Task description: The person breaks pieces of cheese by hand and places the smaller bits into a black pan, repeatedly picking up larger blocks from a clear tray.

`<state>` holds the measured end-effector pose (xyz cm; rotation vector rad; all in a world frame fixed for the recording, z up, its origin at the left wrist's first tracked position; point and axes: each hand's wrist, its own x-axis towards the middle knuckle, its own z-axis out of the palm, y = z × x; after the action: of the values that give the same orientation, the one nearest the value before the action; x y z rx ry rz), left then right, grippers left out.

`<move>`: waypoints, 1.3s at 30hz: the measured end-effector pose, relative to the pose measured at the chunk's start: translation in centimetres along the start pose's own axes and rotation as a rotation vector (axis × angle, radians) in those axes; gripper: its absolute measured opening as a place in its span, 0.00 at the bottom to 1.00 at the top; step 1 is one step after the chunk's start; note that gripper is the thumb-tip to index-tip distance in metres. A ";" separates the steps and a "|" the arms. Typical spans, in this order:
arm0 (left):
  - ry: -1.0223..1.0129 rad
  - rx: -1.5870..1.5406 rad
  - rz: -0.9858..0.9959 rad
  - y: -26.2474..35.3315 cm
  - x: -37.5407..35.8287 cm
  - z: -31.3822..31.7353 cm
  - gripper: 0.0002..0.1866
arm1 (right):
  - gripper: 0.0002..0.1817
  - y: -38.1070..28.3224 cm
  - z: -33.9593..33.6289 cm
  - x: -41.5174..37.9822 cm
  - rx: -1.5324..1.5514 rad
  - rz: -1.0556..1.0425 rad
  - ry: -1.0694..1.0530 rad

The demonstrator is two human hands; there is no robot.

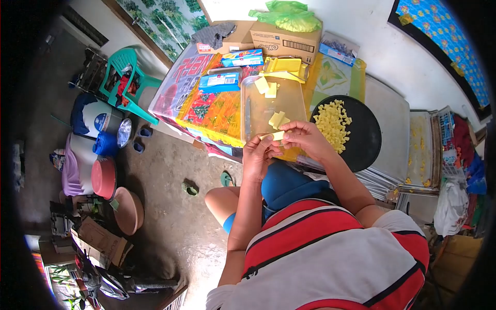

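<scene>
My left hand (pixel 260 154) and my right hand (pixel 306 140) are both closed on a small yellow cheese piece (pixel 278 136), pinched between the fingertips. They hold it just over the near edge of a clear rectangular tray (pixel 258 116). A few more cheese slices (pixel 279 120) lie in the tray just beyond my fingers. Farther back are other flat cheese slices (pixel 262 84), beside a yellow slotted slicer (pixel 285 68). A knife (pixel 247 113) appears to lie along the tray's left side. Right of my right hand, many small cheese cubes (pixel 332 124) cover part of a round black tray (pixel 368 132).
Blue boxes (pixel 219 81) lie on the patterned tablecloth (pixel 206 116); a cardboard box (pixel 285 41) with a green plastic bag (pixel 289 16) stands behind. A green chair (pixel 126 77) and basins (pixel 129 211) are at left. Metal racks (pixel 377 181) stand at right.
</scene>
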<state>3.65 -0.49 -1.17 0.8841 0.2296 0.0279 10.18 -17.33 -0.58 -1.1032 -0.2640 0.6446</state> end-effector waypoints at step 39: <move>0.002 -0.293 -0.196 -2.2 0.3 -2.2 0.10 | 0.19 -1.3 -17.0 2.8 -1.237 -0.256 0.652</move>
<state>3.30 -0.23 -4.25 0.5669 0.3045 -0.1177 21.44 -28.68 -7.25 -2.3343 -0.2191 -0.2279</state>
